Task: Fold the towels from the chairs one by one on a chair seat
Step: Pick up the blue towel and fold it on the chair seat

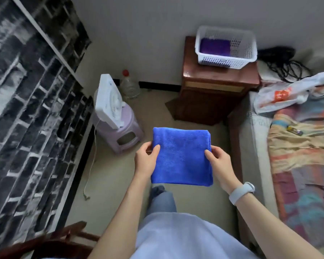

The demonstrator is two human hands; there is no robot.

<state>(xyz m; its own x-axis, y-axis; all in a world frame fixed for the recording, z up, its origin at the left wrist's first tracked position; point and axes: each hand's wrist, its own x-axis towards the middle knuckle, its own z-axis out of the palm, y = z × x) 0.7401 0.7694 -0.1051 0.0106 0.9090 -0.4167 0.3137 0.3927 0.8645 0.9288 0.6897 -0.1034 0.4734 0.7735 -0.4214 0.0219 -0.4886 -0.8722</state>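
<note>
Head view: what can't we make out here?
- Fingers of left hand and right hand: under the folded blue towel, only thumbs show.
- Purple item in white basket: mesh wall hides its shape.
- Wooden chair: cut off by bottom edge, seat unseen.
- Patterned wall: blurred.

One head-worn wide-angle view looks steeply down from standing height, close over the forearms, facing the floor.

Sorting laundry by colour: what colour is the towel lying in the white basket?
Purple, seen in the head view inside the white basket.
</note>
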